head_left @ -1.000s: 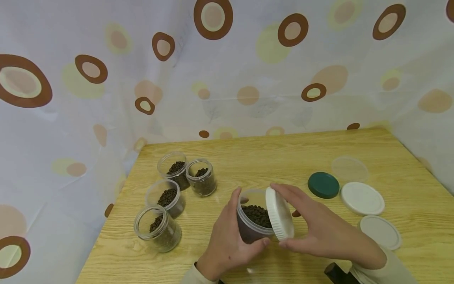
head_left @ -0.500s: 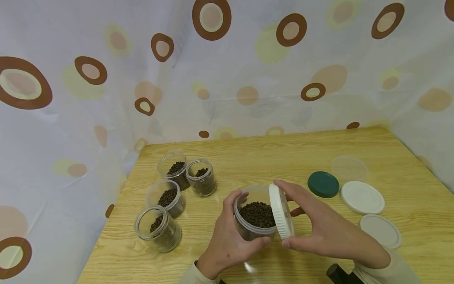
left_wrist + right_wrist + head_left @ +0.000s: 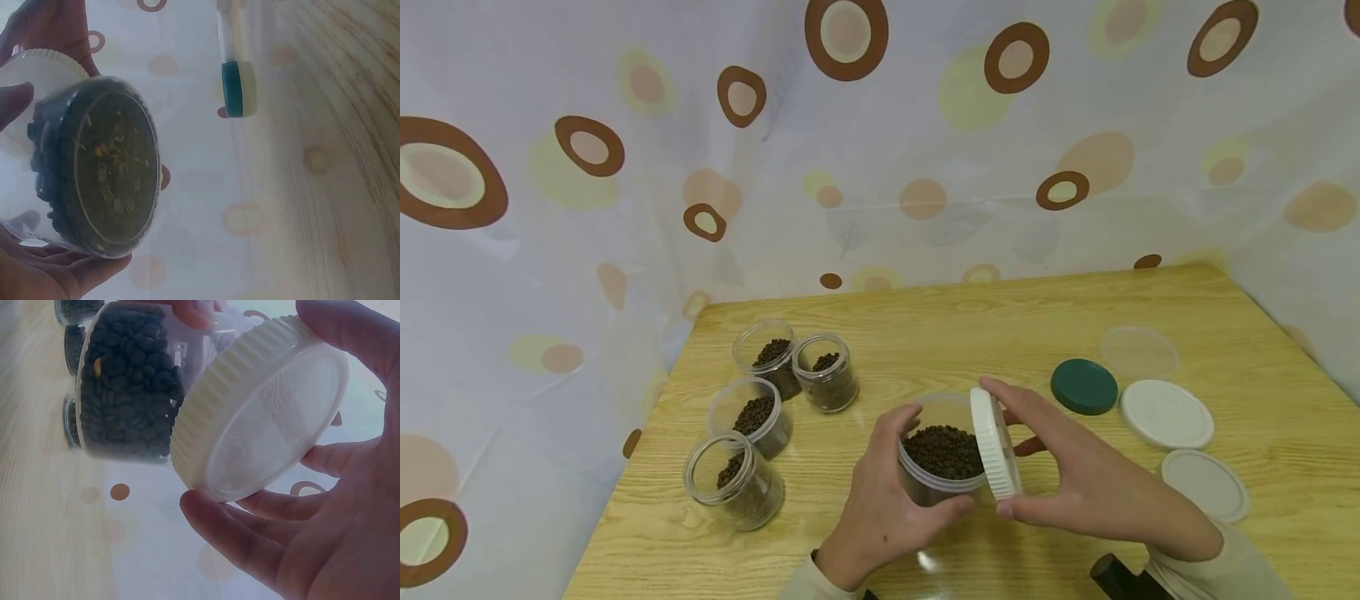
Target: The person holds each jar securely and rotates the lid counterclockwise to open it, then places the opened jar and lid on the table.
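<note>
A clear plastic jar [image 3: 936, 483], part full of dark brown pellets [image 3: 943, 452], is gripped round its side by my left hand [image 3: 891, 504], with the mouth tipped toward me in the head view. My right hand [image 3: 1067, 475] holds a white ribbed screw lid [image 3: 996, 446] by its edge. That lid stands on edge at the right of the jar's mouth, leaving the pellets uncovered. The left wrist view shows the jar's underside [image 3: 115, 172] raised off the table. In the right wrist view the lid's flat outer face [image 3: 275, 419] points toward the palm.
Several uncovered jars of pellets stand at the left, among them a near jar [image 3: 737, 483] and a back jar [image 3: 826, 375]. On the right lie a green lid [image 3: 1084, 387], white lids [image 3: 1167, 415], and a clear lid [image 3: 1141, 352]. Patterned sheeting [image 3: 880, 167] hangs behind the wooden table [image 3: 970, 333].
The jar has turned more upright and its pellets show more fully. The lid has shifted slightly right, away from the mouth, with the right hand.
</note>
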Demonstrator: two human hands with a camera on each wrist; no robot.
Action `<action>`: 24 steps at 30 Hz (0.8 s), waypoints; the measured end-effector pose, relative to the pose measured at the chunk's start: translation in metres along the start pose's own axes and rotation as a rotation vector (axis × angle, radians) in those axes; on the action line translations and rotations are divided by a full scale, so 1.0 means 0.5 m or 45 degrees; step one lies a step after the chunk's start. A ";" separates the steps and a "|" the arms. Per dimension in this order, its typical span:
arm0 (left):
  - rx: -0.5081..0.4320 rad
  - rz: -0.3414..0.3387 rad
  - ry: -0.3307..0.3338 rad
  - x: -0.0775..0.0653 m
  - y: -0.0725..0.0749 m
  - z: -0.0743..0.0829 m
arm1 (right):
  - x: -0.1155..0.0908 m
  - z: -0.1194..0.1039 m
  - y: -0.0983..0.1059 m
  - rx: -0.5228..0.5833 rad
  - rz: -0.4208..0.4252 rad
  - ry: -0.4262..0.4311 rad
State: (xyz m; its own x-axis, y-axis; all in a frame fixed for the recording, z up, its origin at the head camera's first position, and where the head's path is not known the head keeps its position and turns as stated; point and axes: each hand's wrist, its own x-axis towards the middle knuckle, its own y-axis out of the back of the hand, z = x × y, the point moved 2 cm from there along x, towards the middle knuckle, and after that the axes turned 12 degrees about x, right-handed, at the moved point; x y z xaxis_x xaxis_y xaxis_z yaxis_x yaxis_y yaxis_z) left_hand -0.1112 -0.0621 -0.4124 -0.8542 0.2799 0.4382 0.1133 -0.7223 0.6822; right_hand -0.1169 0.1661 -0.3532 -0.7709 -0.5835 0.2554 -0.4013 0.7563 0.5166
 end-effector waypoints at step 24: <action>0.490 0.201 0.435 -0.031 0.052 -0.084 | -0.023 0.017 0.014 -0.004 -0.046 -0.057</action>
State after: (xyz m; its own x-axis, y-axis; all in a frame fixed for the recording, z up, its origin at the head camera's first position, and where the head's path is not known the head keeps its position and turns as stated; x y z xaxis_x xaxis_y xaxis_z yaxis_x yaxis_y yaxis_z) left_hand -0.1161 -0.1117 -0.4261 -0.9210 -0.0813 0.3810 0.3765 -0.4368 0.8170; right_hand -0.1152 0.1804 -0.3596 -0.7772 -0.5967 0.2000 -0.4280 0.7342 0.5271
